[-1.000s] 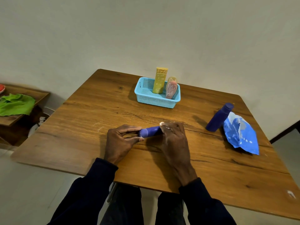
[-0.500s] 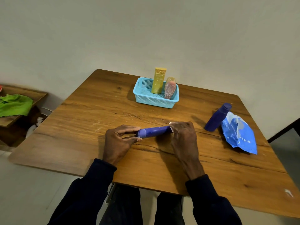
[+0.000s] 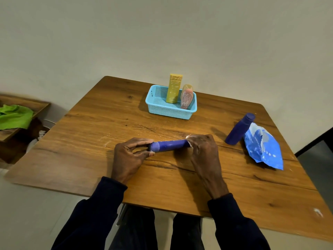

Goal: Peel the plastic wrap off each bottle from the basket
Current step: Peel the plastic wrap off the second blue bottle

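Near the front of the bench [image 3: 90,141], a blue bottle [image 3: 171,145] lies sideways. Left hand [image 3: 128,156] pinches its cap end; right hand [image 3: 203,150] grips the other. Behind, the basket [image 3: 169,110] holds two wrapped bottles.

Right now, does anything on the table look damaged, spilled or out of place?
A torn, crumpled blue wrapper lies on the table's right side, beside the standing blue bottle: peeled-off waste, left loose. Nothing is spilled.

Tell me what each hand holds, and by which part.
Both hold one blue bottle, turned sideways. The left hand pinches its left end; the right hand grips its right end, where whitish wrap shows.
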